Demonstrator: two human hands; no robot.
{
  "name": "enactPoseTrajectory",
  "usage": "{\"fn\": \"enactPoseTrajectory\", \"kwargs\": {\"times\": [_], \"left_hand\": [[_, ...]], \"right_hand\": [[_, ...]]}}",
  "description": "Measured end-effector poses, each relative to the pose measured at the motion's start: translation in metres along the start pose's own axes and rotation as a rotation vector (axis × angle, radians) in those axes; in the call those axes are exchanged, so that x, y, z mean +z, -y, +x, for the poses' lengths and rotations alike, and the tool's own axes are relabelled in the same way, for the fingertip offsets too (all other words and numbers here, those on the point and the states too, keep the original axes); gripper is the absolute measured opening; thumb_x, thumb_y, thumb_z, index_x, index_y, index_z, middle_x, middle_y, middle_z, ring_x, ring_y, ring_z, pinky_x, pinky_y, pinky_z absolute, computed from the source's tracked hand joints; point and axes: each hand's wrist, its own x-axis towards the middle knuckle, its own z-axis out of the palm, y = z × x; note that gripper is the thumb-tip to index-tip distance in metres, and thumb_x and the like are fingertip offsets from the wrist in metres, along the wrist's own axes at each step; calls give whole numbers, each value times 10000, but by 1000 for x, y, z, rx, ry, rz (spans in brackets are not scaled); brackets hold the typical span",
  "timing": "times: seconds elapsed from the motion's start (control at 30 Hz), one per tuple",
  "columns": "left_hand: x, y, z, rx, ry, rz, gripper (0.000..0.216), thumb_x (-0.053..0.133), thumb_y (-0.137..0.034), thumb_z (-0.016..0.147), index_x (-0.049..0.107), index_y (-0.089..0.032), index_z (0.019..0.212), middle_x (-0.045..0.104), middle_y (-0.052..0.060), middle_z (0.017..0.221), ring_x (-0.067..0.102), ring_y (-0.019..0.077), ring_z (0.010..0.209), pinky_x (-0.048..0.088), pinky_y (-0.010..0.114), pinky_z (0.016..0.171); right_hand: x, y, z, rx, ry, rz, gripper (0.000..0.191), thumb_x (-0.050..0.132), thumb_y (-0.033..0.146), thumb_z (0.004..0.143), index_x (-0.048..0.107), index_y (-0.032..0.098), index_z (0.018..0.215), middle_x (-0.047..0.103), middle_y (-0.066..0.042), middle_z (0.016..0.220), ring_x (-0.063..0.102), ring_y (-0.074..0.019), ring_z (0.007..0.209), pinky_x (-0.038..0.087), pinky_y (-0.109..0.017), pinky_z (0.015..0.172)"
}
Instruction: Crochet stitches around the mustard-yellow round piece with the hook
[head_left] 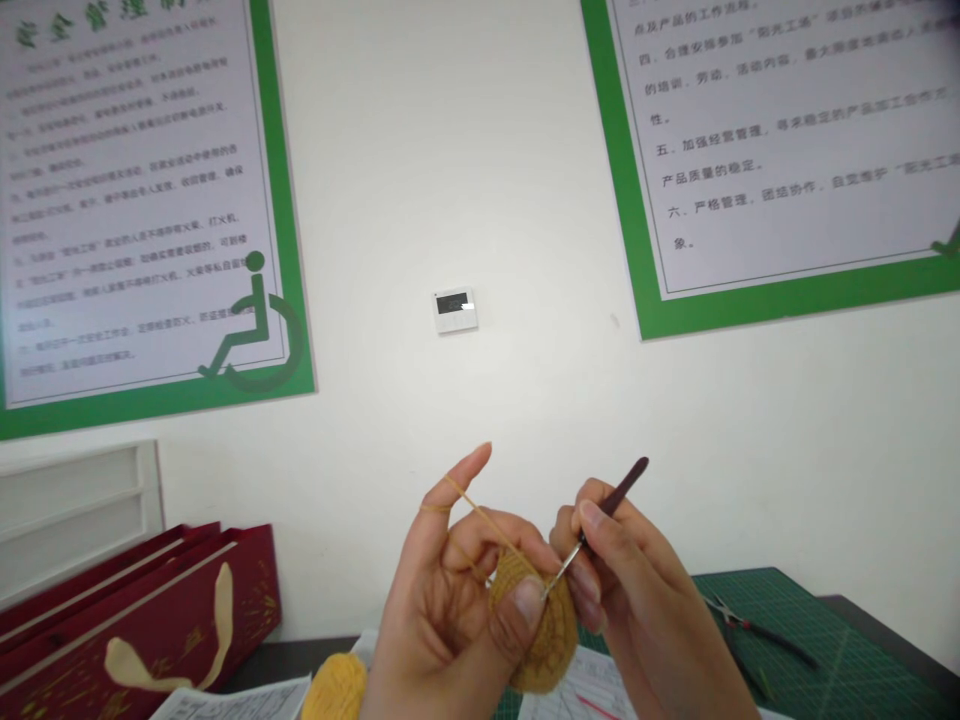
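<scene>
My left hand (457,600) pinches a tan crocheted piece (551,645) between thumb and fingers. A strand of tan yarn (480,508) wraps the raised left index finger and runs down to the piece. My right hand (630,580) grips a crochet hook (621,490) by its dark handle. The hook's metal shaft slants down to the left, its tip at the crocheted piece beside my left thumb. Whether the tip sits inside a stitch is too small to tell. A ball of yellow yarn (334,686) lies left of my left wrist.
Dark red gift bags (247,590) with a cream ribbon handle stand at left. A green cutting mat (832,630) with pliers (780,640) lies at right. Printed papers (247,700) are on the dark table. Posters and a small white panel (454,311) hang on the wall.
</scene>
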Motion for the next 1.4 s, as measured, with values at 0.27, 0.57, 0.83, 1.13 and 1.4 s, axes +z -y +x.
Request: {"fn": "enactPoseTrajectory", "kwargs": {"times": [0.27,0.57,0.83,1.13,1.4], "left_hand": [[-4,4,0,-37,49,7,677,702,-209,931,410,-457,1489,705,-16,904,636,115,699,444,232,584],[-8,2,1,-97,91,24,744,754,-200,888,411,-478,1487,662,-19,895,552,100,663,419,241,593],[-8,2,0,-110,43,74,673,746,-199,891,468,-434,1456,649,-12,868,524,107,670,388,247,597],[-5,-1,0,-116,31,139,630,732,-195,903,477,-412,1437,647,-17,872,493,87,642,343,244,561],[1,-2,1,-89,4,207,603,728,-208,902,478,-359,1430,632,-12,867,458,91,619,322,257,561]], "right_hand": [[-5,0,0,-56,-7,-80,385,547,459,1001,462,230,704,437,80,526,341,-105,501,275,-272,520],[-7,7,0,-94,31,-129,383,580,460,987,439,232,714,455,87,530,355,-84,471,248,-263,493],[-10,4,1,-93,31,-132,365,584,442,990,449,228,726,457,92,529,358,-70,454,236,-240,469],[-4,7,1,38,-37,-92,347,615,416,955,441,223,725,442,108,508,338,-44,403,174,-213,424],[-3,8,0,108,-109,-64,293,625,358,924,447,227,731,427,117,486,326,-36,367,170,-186,392]]}}
